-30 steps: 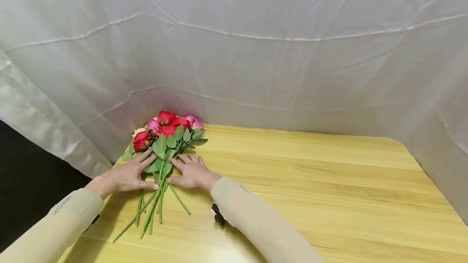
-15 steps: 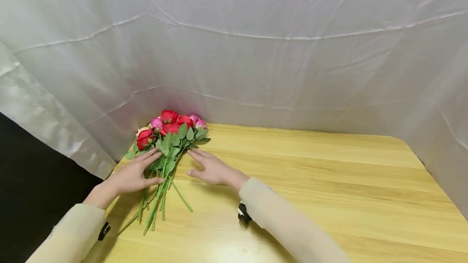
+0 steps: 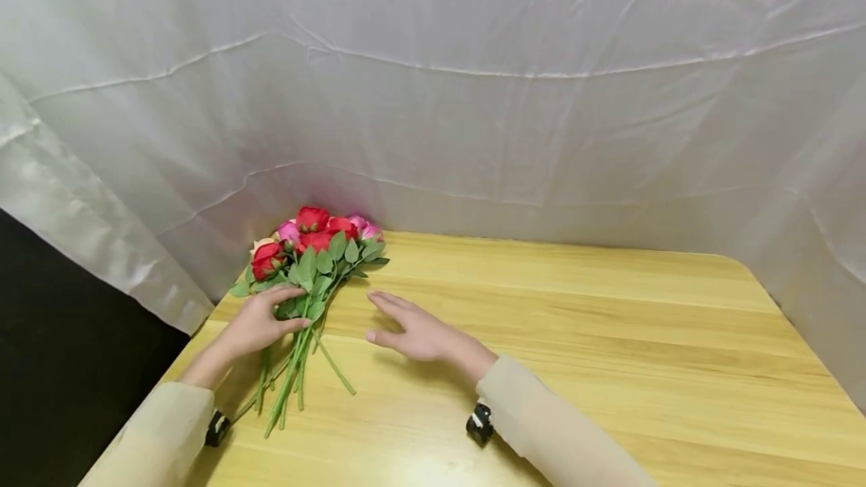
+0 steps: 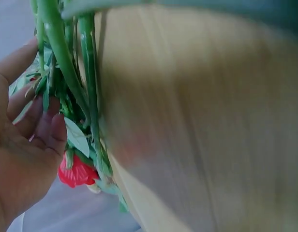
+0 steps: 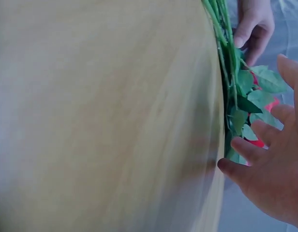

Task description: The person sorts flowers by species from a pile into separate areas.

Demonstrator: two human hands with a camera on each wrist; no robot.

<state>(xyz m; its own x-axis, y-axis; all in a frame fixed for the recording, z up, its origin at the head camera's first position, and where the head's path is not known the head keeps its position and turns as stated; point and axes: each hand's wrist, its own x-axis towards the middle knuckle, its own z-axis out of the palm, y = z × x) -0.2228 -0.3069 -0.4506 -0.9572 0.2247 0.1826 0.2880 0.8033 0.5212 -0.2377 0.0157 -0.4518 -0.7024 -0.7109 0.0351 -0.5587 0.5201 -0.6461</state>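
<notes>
A bunch of roses point(image 3: 314, 240), red, pink and cream, lies at the table's back left. Its green stems point(image 3: 289, 389) point toward the front and cross one another. My left hand point(image 3: 260, 322) is at the left side of the bunch, thumb and loosely bent fingers by the upper stems and leaves. In the left wrist view, the left fingers point(image 4: 30, 116) are beside the leaves, and a red rose point(image 4: 77, 171) hangs below them. My right hand point(image 3: 419, 329) is held apart, to the right of the flowers, fingers spread with nothing in them, as the right wrist view also shows.
The wooden table point(image 3: 609, 352) extends far to the right. A pale cloth curtain point(image 3: 473, 111) hangs behind it and along its left side. Beyond the left edge is a dark area point(image 3: 68, 367). Each wrist carries a small black camera point(image 3: 480, 425).
My right hand has left the stems and moved right, away from the bunch. The left hand has shifted slightly right, its fingers bending more. The flowers have barely shifted.
</notes>
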